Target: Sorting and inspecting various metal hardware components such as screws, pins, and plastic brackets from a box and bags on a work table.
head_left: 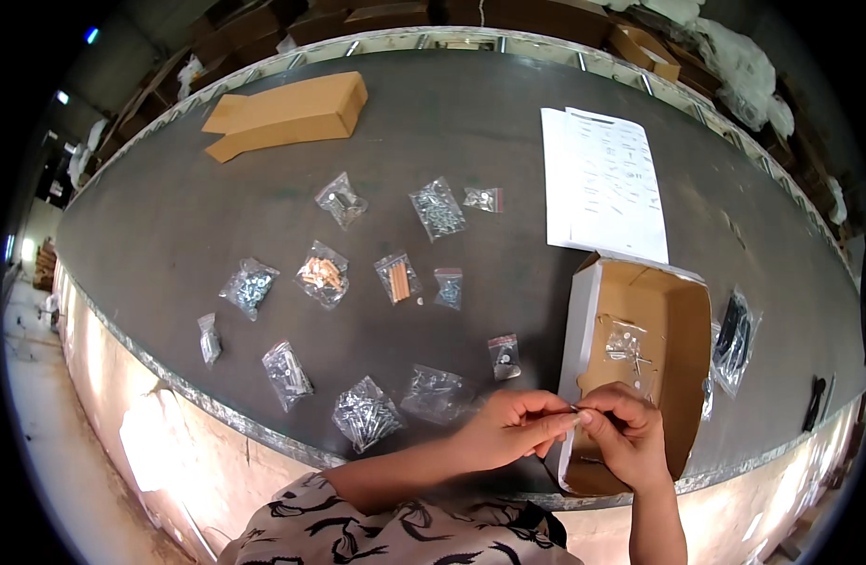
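My left hand (516, 428) and my right hand (627, 431) meet fingertip to fingertip over the left wall of an open cardboard box (681, 377). Both are closed in a pinch on something small that the fingers mostly hide. Inside the box lie a clear bag of small hardware (625, 341) and a few loose metal pieces. Left of my hands, a clear bag (435, 392) lies flat beside a bag of screws (367, 415). A small zip bag with dark contents (505, 357) sits just beyond my left hand.
Several more small hardware bags are spread over the dark table (508, 113), among them wooden dowels (398, 280) and orange-tan pieces (322, 274). Printed sheets (607, 184) lie beyond the box. A brown carton (292, 113) is far left; bagged black parts (734, 341) lie right.
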